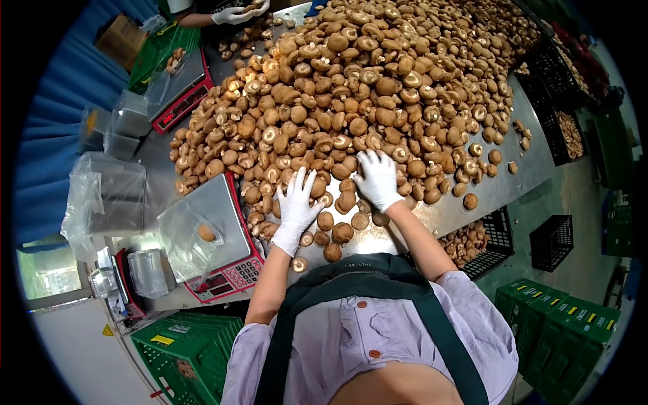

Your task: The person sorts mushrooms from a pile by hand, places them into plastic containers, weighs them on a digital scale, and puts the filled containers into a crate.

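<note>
A big heap of brown shiitake mushrooms (378, 88) covers most of the metal table (506, 172). My left hand (297, 208), in a white glove, rests at the near edge of the heap with its fingers spread over the mushrooms. Level with it on the other side, my right hand (378, 181) is also gloved, fingers apart and touching mushrooms. Neither palm is visible, and I see nothing gripped. Several loose mushrooms (343, 233) lie between the two hands and in front of my apron. Left of my left hand stands a red-edged scale (229, 253) with a clear plastic bag and one mushroom (206, 233) on it.
Another scale (183, 94) stands farther back, near a co-worker's gloved hands (233, 15). Clear plastic containers (121, 196) are stacked at the left. Black crates (498, 236) sit below the table's right edge. Green crates (182, 351) are stacked at lower left and lower right.
</note>
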Tool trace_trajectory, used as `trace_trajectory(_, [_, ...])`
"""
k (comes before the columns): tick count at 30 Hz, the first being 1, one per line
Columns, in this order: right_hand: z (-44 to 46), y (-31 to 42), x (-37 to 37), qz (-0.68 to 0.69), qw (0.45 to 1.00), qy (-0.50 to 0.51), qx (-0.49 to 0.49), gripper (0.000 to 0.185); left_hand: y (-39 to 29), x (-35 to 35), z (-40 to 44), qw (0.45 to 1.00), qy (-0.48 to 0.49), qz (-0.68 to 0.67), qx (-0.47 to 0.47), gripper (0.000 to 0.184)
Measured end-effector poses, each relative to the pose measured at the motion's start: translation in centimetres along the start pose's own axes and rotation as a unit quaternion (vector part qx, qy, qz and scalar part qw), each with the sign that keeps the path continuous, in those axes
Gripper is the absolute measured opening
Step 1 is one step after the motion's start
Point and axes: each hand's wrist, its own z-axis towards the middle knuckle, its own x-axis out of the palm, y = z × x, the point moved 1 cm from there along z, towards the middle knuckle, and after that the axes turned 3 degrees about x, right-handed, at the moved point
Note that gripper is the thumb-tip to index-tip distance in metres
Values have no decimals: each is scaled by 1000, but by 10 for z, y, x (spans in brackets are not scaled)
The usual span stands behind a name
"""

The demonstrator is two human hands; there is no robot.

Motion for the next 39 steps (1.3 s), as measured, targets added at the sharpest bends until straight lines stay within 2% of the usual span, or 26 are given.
trace_trajectory(2, [-7, 14, 19, -43, 998, -14, -34, 44, 15, 5, 3, 998, -28, 47, 32, 70])
trace_trajectory(3, [-9, 21, 20, -35, 996, -36, -69, 39, 18, 1, 5, 998, -18, 54, 30, 68])
trace_trajectory(4, [-14, 25, 19, -34, 996, -17, -75, 36, 20, 1, 3, 999, -17, 47, 16, 68])
trace_trajectory(6, [-23, 32, 15, 19, 994, 9, -108, 35, 22, -3, 1, 997, -35, 70, -14, 70])
trace_trajectory(10, [-59, 49, 18, 71, 984, 88, -139, 34, 22, -8, -5, 994, -12, 92, -51, 74])
trace_trajectory(13, [-76, 43, 9, 195, 966, 71, -152, 28, 14, -18, -7, 992, 2, 83, -92, 70])
trace_trajectory(16, [-83, 30, -11, 202, 968, 56, -135, 30, 13, -22, -13, 994, -70, 37, -75, 59])
trace_trajectory(18, [-88, 14, -19, 186, 978, 52, -78, 27, 9, -23, -16, 996, -85, -4, -38, 56])
trace_trajectory(21, [-82, 1, -44, 197, 980, 9, -1, 21, -15, -24, -23, 993, -47, -102, 24, 60])
trace_trajectory(22, [-80, -6, -40, 185, 983, -12, -2, 19, -23, -20, -25, 988, -29, -138, 68, 62])
trace_trajectory(24, [-72, -16, -38, 171, 985, -26, 15, 17, -46, -15, -31, 989, 37, -71, 127, 63])
trace_trajectory(26, [-58, -15, -37, 140, 990, -9, 34, 23, -49, -4, -37, 987, 82, -33, 135, 62])
trace_trajectory(27, [-50, -13, -33, 120, 992, -11, 27, 28, -40, 7, -37, 988, 61, -57, 133, 61])
trace_trajectory(28, [-41, -10, -29, 99, 995, -13, 20, 33, -35, 11, -35, 986, 5, 3, 164, 56])
trace_trajectory(30, [-21, -3, -19, 44, 995, 69, 50, 41, -25, 11, -35, 989, -25, 1, 143, 51])
trace_trajectory(31, [-16, -3, -4, 8, 998, 58, 21, 40, -25, -1, -32, 990, -43, 6, 133, 46])
trace_trajectory(32, [-8, -4, 20, -15, 996, 82, 14, 34, -18, -3, -32, 991, -66, 22, 117, 47])
trace_trajectory(34, [5, 13, 13, -31, 988, 148, 14, 28, -4, -12, -30, 993, -90, 23, 77, 51])
trace_trajectory(36, [9, 12, 12, 16, 996, 87, 4, 20, 10, -20, -31, 997, -67, 5, 47, 61])
trace_trajectory(38, [9, 8, 0, 42, 990, 135, 21, 24, 17, -23, -35, 998, -46, -1, 49, 64])
trace_trajectory(39, [7, 8, -9, 45, 981, 188, 22, 33, 15, -25, -37, 997, -40, 6, 60, 65])
